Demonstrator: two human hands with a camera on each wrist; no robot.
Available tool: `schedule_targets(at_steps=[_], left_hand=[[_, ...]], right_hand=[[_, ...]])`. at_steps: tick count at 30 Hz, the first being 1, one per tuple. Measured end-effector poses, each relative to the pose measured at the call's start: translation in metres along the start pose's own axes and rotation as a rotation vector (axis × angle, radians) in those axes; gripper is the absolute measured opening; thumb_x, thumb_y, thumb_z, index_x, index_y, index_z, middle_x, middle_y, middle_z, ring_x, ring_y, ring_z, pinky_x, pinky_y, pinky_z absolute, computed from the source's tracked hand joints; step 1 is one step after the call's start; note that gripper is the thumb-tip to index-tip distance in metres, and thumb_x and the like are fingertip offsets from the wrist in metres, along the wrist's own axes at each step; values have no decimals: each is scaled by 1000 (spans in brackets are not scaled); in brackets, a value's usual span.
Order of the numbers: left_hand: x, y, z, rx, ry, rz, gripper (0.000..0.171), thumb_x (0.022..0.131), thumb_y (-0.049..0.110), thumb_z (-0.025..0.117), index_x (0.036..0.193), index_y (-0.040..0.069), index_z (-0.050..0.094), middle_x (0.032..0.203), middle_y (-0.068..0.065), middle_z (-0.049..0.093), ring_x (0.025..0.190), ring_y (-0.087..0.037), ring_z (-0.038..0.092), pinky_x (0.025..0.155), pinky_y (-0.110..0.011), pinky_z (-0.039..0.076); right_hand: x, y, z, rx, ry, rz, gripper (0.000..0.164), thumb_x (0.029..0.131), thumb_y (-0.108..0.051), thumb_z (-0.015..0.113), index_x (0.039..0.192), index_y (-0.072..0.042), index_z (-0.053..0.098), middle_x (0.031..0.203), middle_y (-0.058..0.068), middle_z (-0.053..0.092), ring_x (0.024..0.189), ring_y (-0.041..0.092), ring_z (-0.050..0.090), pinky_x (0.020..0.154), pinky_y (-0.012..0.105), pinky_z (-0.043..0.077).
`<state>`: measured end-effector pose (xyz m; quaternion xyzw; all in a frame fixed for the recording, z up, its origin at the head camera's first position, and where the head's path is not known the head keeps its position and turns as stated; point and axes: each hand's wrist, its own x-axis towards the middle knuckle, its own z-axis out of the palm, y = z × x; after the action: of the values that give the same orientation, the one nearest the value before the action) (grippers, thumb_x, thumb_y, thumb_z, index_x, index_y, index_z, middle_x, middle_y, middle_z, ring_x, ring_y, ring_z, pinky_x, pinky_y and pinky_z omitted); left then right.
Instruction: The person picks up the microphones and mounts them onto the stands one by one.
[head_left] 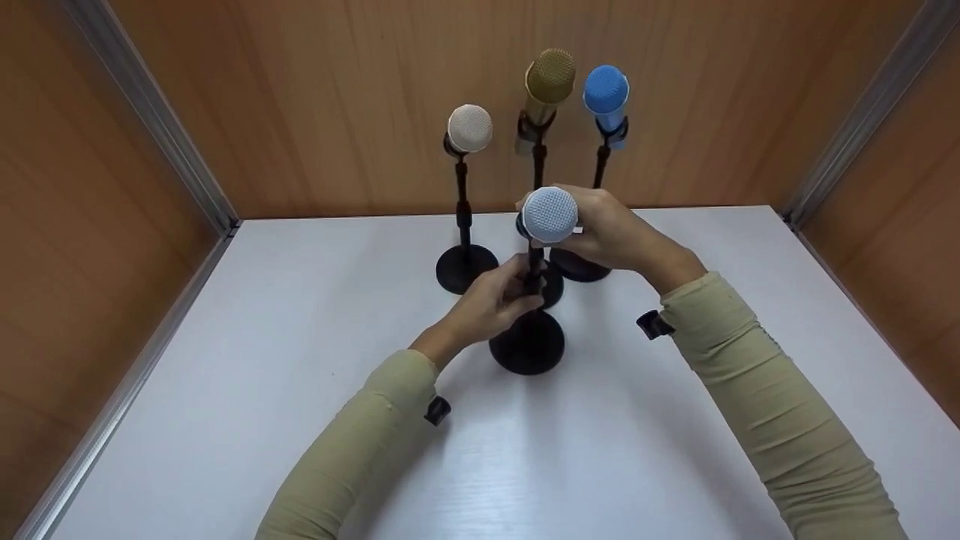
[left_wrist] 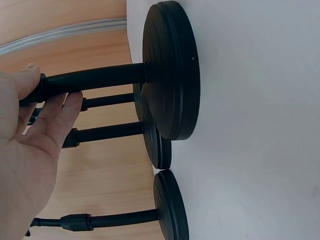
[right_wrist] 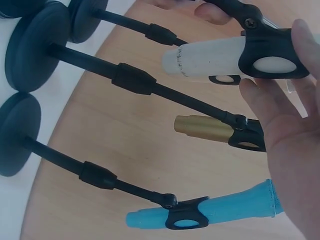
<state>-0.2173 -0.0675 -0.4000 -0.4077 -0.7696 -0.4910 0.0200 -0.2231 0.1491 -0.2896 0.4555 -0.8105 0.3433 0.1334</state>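
Note:
A microphone with a pale mesh head (head_left: 550,215) and white body (right_wrist: 210,56) sits in the black clip (right_wrist: 274,52) of the front stand. My right hand (head_left: 611,229) holds the microphone at its clip, thumb on one side and fingers on the other. Lower down, my left hand (head_left: 487,301) grips the stand's black pole (left_wrist: 100,77), fingers and thumb curled round it. Below that hand is the stand's round black base (head_left: 527,345). The pale head partly hides the right fingertips in the head view.
Behind stand three more microphones on black stands: a cream one (head_left: 470,128) to the left, a gold one (head_left: 551,76) in the middle and a blue one (head_left: 607,90) to the right. Their bases stand close together on the white table (head_left: 300,315). Wooden panels (head_left: 337,105) enclose the back and sides.

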Motion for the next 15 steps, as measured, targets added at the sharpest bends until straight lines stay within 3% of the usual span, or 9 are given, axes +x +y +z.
schedule_targets(at_steps=[4,9,15], left_hand=[[1,-1,0,15,-2,1,36,98,8,68,130,3,52,117,-12,65,106,-15,66,93,-26,54],[-1,-2,-1,5,-3,-6,32,98,7,67,127,5,53,116,-9,64,106,-18,68,91,-29,56],[0,-2,0,-4,-1,-11,34,98,7,68,128,5,53,117,-14,66,105,-18,68,90,-28,56]], right_hand=[[0,-5,-2,-21,-1,-9,50,87,-7,81,132,-1,61,125,10,67,122,24,62,107,46,46],[1,-18,-6,-33,-23,-10,58,88,-18,82,140,-9,58,134,3,64,127,20,59,110,44,44],[-3,-27,-6,-68,32,-68,57,88,-3,79,140,-4,56,135,8,64,129,25,58,111,44,43]])
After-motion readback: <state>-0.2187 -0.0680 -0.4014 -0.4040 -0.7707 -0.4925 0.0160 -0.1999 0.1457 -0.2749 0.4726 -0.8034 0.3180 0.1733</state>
